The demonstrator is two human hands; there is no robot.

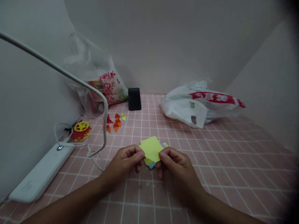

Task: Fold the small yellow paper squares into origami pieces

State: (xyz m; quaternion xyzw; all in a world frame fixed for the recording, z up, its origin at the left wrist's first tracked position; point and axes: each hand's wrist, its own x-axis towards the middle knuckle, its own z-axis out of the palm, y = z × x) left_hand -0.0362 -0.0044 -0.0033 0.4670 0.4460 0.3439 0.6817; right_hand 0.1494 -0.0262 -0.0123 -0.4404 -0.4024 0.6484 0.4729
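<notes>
A square yellow sheet of paper is pinched at its left edge by my left hand and at its right edge by my right hand, thumbs on top. Under it, corners of other coloured papers peek out, in blue, purple and yellow. How many sheets lie there cannot be seen. Beyond my hands, to the left, several small folded paper pieces in orange, red and yellow sit on the pink tiled surface.
A white power strip with a cable lies at left, beside stacked yellow and red cut-out discs. A grey bent rod crosses the left side. At the back are a filled plastic bag, a black phone and another white bag.
</notes>
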